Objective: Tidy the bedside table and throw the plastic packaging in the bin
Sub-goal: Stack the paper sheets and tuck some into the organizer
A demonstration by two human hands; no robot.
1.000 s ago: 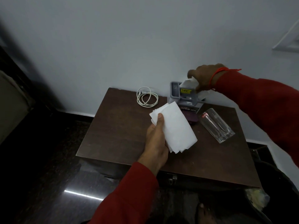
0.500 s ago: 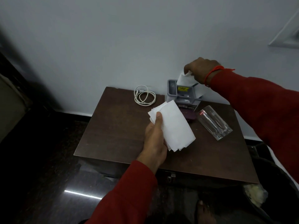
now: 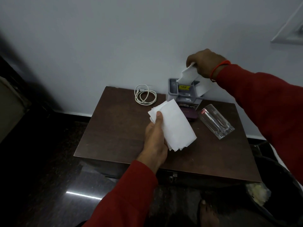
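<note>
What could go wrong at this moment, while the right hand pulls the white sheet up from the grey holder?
1. The right hand pulls a white sheet up out of the grey holder, which may tip or lift with it.
2. The glass lies on its side beside the holder; a knock might roll it off the table.
3. The left hand holds a loose stack of sheets that may slip.

- The counter (image 3: 118, 128) is dark brown wood with a matt, faintly worn top.
- The tumbler (image 3: 216, 123) is clear, glossy glass.
- The sheets (image 3: 173, 126) are thin white paper, matt and smooth.
- The holder (image 3: 173, 86) is grey, smooth plastic.
- The cable (image 3: 145, 97) is white with a smooth sheath.
- The floor (image 3: 68, 185) is dark polished stone, glossy.
- The sleeves (image 3: 131, 194) are red matt cloth.
</note>
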